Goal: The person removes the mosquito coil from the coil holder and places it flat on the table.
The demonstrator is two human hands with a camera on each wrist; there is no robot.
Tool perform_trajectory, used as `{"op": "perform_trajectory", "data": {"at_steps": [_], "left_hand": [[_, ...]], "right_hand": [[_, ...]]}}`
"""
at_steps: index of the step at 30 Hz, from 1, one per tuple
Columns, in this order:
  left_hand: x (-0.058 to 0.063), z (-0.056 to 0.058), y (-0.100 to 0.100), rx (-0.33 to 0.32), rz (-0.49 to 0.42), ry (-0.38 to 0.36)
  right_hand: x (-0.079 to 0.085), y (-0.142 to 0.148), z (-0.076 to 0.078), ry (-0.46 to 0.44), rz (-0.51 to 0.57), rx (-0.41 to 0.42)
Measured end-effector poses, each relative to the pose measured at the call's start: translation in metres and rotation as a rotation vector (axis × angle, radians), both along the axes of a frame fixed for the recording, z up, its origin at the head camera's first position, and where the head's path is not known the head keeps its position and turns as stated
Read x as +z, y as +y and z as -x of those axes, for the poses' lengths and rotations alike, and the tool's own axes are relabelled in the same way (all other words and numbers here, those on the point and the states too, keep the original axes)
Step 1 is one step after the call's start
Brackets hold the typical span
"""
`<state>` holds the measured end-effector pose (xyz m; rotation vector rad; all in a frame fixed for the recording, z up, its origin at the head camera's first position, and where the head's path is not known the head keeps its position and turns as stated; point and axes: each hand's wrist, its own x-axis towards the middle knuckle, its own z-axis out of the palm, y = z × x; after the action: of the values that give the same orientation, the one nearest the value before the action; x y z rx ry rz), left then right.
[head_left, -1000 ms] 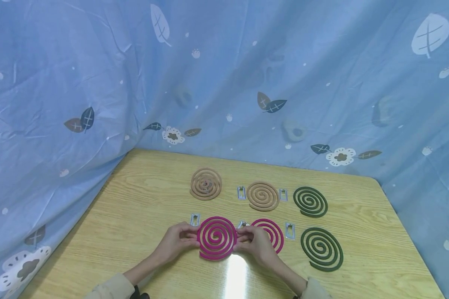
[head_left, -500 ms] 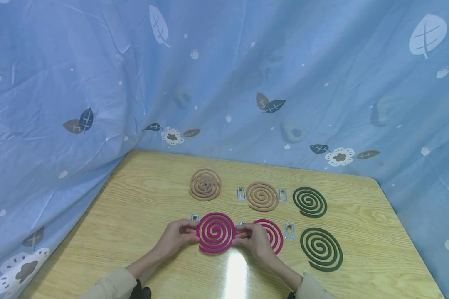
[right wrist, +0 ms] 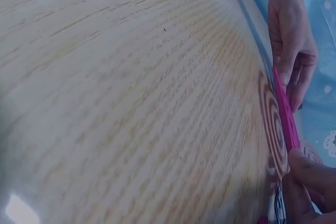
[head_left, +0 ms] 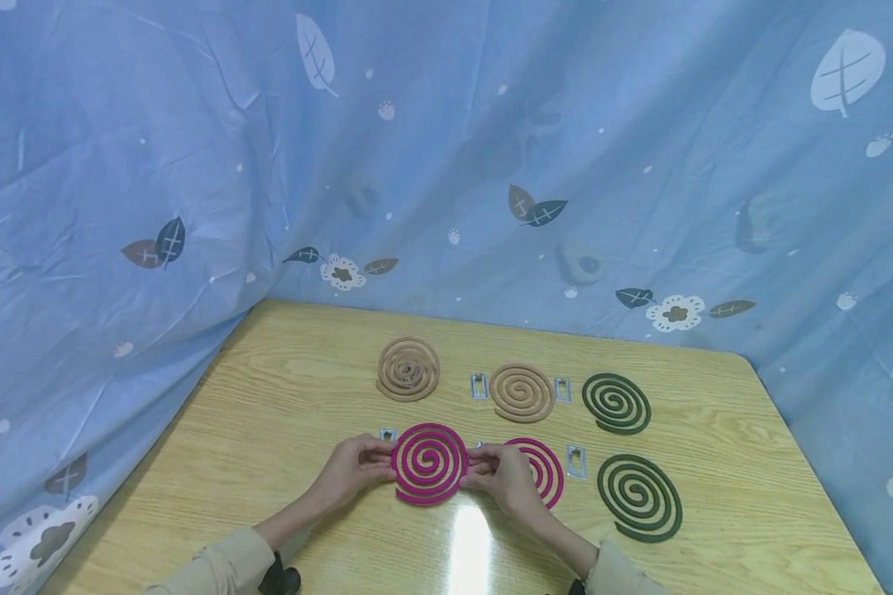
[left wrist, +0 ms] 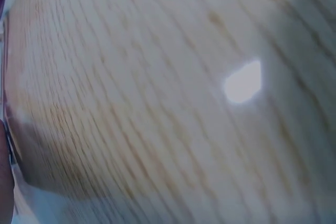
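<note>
Both hands hold a pink mosquito coil (head_left: pixel 431 459) by its opposite edges in the head view. My left hand (head_left: pixel 351 473) pinches the left edge and my right hand (head_left: pixel 511 482) the right edge. In the right wrist view the coil (right wrist: pixel 286 111) shows nearly edge-on between the two hands, with its spiral reflection on the glossy tabletop. A second pink coil (head_left: pixel 561 475) lies partly hidden behind my right hand. Just beyond the held coil, a small metal coil stand (head_left: pixel 388 434) and another stand (head_left: pixel 479 445) are partly covered. The left wrist view shows mostly tabletop.
On the wooden table (head_left: pixel 283 397) lie a tan coil (head_left: pixel 521 388), another tan coil (head_left: pixel 409 369) with a metal piece at its middle, a dark green coil (head_left: pixel 616 402) and a nearer green coil (head_left: pixel 638 494). Several metal stands lie between coils. A blue curtain (head_left: pixel 446 165) borders the table.
Both hands have moved the pink coil slightly away from me, so it covers more of the stands behind it. Over the last half second they have stayed nearly still.
</note>
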<state>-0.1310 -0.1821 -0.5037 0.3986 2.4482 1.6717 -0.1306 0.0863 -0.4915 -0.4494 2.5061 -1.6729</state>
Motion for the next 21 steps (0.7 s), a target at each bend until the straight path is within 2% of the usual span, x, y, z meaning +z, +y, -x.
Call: {"op": "perform_trajectory", "data": {"at_steps": [14, 21], "left_hand": [[0.0050, 0.0021, -0.0013, -0.047, -0.014, 0.023], [0.0055, 0.0033, -0.0012, -0.042, 0.007, 0.027]], "right_hand": [[0.0027, 0.0002, 0.0065, -0.036, -0.004, 0.053], [0.0046, -0.0007, 0.0054, -0.067, 0.000, 0.061]]}}
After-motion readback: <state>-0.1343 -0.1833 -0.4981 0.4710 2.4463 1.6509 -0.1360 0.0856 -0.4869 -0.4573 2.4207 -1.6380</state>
